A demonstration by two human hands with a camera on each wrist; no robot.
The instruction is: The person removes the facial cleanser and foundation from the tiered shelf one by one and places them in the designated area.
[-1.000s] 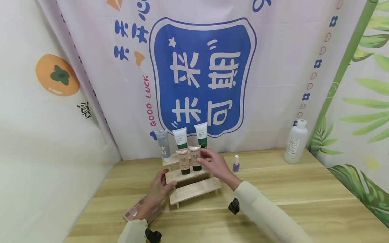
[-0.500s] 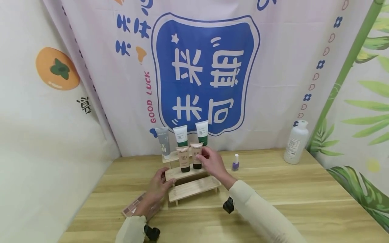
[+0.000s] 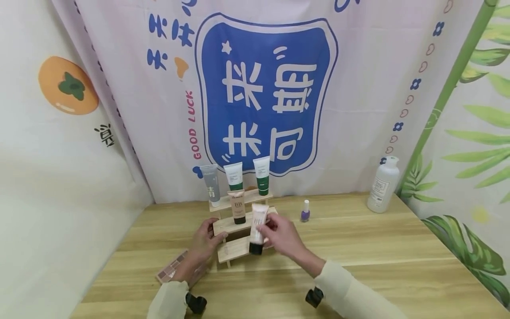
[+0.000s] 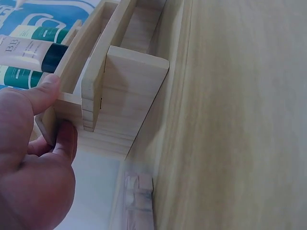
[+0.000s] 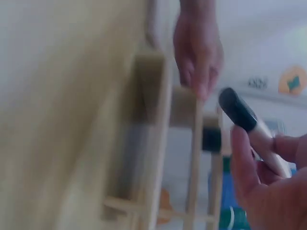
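The right hand (image 3: 282, 235) pinches a BB cream tube (image 3: 258, 220), probably light, squeezable and best held gently mid-body, in the air at the front of the tiered wooden stand (image 3: 234, 249), whose left end the left hand (image 3: 204, 241) grips.

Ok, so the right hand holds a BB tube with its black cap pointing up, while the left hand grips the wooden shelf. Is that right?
Not quite: the black cap points down, not up, as the head view shows. The rest holds: the right hand holds the BB tube and the left hand grips the wooden shelf.
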